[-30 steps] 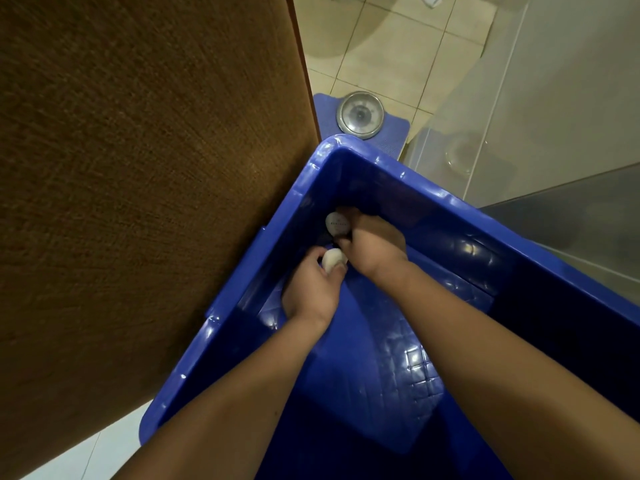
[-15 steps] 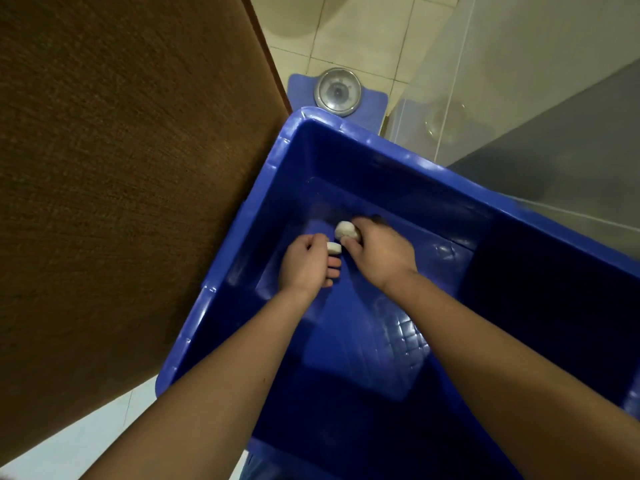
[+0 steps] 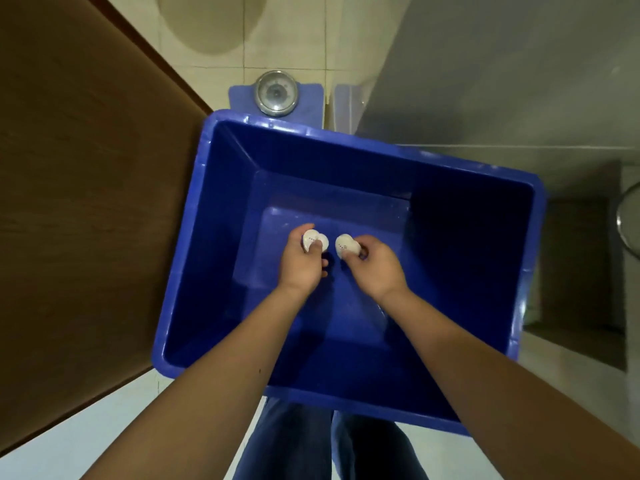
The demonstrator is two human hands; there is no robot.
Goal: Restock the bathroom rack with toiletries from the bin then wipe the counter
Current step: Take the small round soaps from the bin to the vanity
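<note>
A deep blue plastic bin (image 3: pixel 221 209) stands on the bathroom floor below me. Both my hands reach down inside it, near its bottom. My left hand (image 3: pixel 303 263) grips a small round white toiletry item (image 3: pixel 313 240) with tiny red markings. Close beside it, my right hand (image 3: pixel 375 266) grips a second small white item (image 3: pixel 346 247) of the same kind. The two items are slightly apart. I see nothing else lying on the bin's bottom. The rack and the counter are out of view.
A brown wooden door (image 3: pixel 86 202) rises along the left, close to the bin's left wall. A blue bathroom scale (image 3: pixel 276 93) with a round dial sits beyond the bin. A glass panel (image 3: pixel 502 81) is at the right. My blue trouser legs (image 3: pixel 294 445) show below.
The hands were bunched together in the bin's far corner; now they are apart at its middle, each holding one white item. The view has swung to look straight down.
</note>
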